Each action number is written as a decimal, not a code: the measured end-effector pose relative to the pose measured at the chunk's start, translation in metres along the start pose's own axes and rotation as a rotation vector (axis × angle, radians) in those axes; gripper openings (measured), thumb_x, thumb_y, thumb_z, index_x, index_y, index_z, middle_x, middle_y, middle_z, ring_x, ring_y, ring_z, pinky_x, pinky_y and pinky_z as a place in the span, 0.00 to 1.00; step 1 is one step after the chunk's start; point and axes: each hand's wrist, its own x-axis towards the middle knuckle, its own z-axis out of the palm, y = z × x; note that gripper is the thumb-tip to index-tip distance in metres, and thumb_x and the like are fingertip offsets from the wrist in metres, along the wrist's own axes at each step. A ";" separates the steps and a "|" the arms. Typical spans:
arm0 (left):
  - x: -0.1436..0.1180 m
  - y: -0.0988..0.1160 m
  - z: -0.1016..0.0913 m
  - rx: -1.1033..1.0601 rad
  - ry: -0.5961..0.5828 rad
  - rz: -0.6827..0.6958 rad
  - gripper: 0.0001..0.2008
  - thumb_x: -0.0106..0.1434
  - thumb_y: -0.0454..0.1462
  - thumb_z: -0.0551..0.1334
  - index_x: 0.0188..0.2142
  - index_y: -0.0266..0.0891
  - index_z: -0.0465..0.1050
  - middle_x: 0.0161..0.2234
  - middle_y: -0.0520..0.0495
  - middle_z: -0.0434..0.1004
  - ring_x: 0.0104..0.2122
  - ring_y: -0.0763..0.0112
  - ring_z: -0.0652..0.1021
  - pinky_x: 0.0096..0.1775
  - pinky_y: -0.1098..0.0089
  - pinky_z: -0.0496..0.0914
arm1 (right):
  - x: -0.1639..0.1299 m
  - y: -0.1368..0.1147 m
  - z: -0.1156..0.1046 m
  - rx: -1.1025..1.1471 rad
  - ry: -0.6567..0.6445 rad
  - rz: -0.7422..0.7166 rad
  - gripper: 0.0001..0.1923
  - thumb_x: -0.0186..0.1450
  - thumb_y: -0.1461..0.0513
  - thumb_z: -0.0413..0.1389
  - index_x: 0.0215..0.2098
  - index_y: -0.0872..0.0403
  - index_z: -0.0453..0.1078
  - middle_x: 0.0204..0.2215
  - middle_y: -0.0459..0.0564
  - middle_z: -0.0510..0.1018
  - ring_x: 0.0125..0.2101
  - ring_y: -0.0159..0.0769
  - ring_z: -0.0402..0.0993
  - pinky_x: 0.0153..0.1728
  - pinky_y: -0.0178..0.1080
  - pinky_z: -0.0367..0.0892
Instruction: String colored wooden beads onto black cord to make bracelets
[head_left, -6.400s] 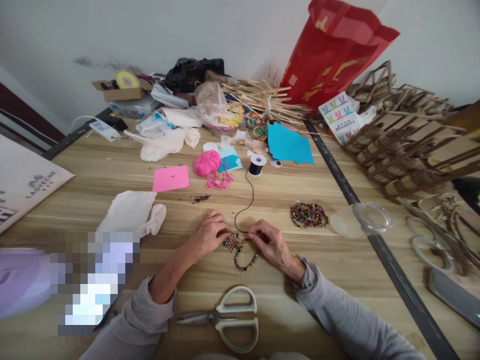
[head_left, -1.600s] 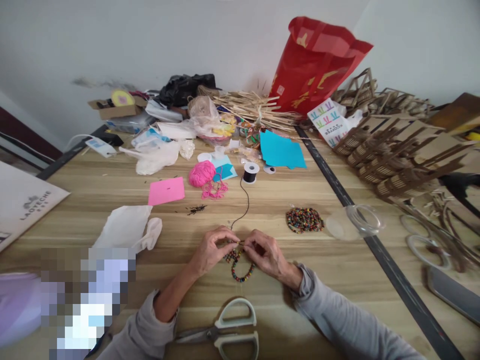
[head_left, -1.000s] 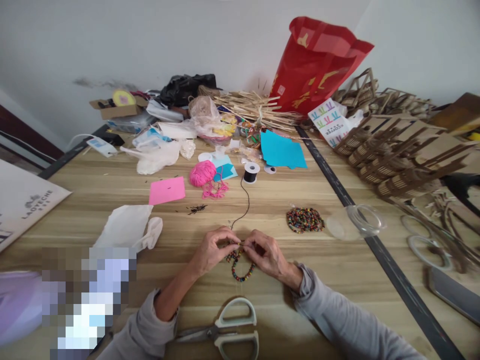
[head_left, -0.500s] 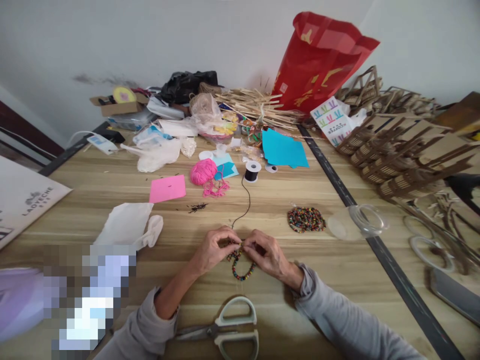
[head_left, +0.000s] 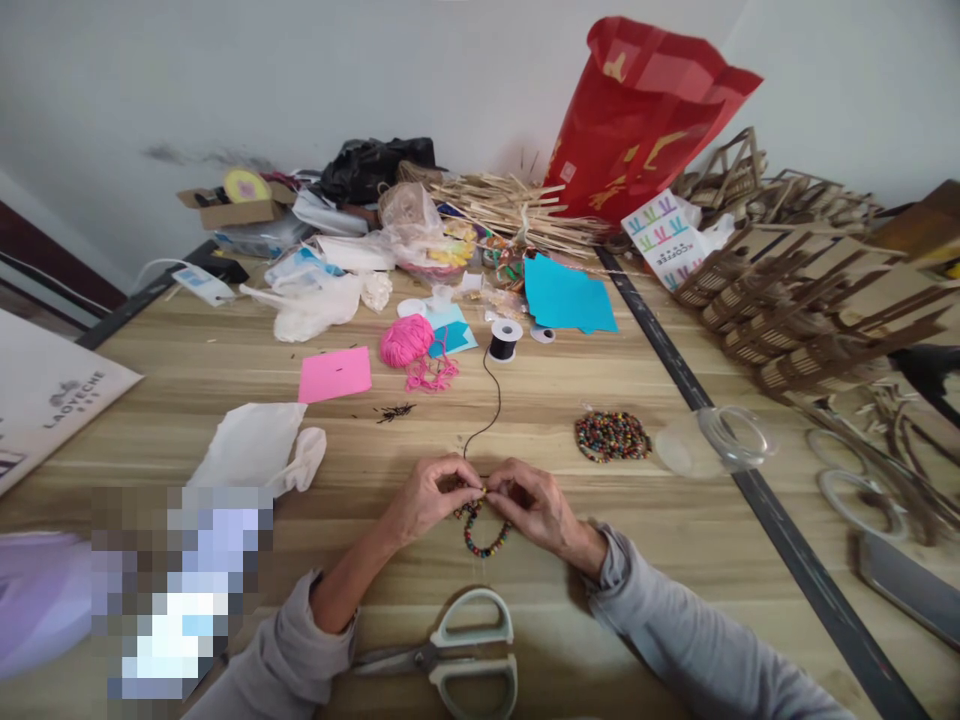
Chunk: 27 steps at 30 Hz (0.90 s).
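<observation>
Several fingers (head_left: 466,495) pinching beaded strand (head_left: 486,550), yellow disc (head_left: 246,187) in carton (head_left: 240,214)

multicoloured beads (head_left: 487,551) are seen at lower centre, with black cord (head_left: 499,395) on a white spool (head_left: 507,327), pink yarn (head_left: 406,341) left of centre and a gold-patterned red bag (head_left: 652,115) at upper right.

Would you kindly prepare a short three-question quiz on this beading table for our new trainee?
1. True or false: neither the left hand nor the right hand is touching the scissors.

2. In the view, where is the pink yarn ball relative to the spool of black cord?
A. To its left
B. To its right
C. On top of it

3. Fill in: the multicoloured bead strand curves just below both ____ in the view.

Key: 1. True; 2. A; 3. hands.
</observation>
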 end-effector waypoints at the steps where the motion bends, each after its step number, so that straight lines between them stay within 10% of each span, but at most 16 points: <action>1: 0.000 0.001 0.001 0.004 0.004 0.010 0.05 0.57 0.35 0.65 0.28 0.34 0.76 0.28 0.46 0.76 0.30 0.69 0.75 0.35 0.70 0.68 | 0.000 -0.001 -0.001 0.000 -0.005 -0.014 0.07 0.66 0.59 0.55 0.36 0.55 0.69 0.26 0.47 0.71 0.22 0.29 0.64 0.22 0.31 0.61; 19: 0.006 0.014 0.011 0.172 0.153 0.121 0.03 0.59 0.33 0.62 0.33 0.36 0.75 0.31 0.46 0.76 0.34 0.67 0.74 0.39 0.68 0.68 | 0.004 0.002 -0.005 0.068 0.125 0.056 0.08 0.67 0.58 0.53 0.34 0.55 0.69 0.28 0.49 0.72 0.28 0.32 0.68 0.26 0.33 0.63; 27: 0.006 -0.002 0.013 0.428 0.006 0.248 0.09 0.63 0.31 0.59 0.37 0.38 0.79 0.34 0.44 0.74 0.39 0.64 0.71 0.44 0.63 0.67 | 0.004 0.004 -0.007 0.100 0.138 0.084 0.08 0.67 0.58 0.52 0.33 0.55 0.67 0.29 0.49 0.71 0.30 0.33 0.67 0.27 0.33 0.64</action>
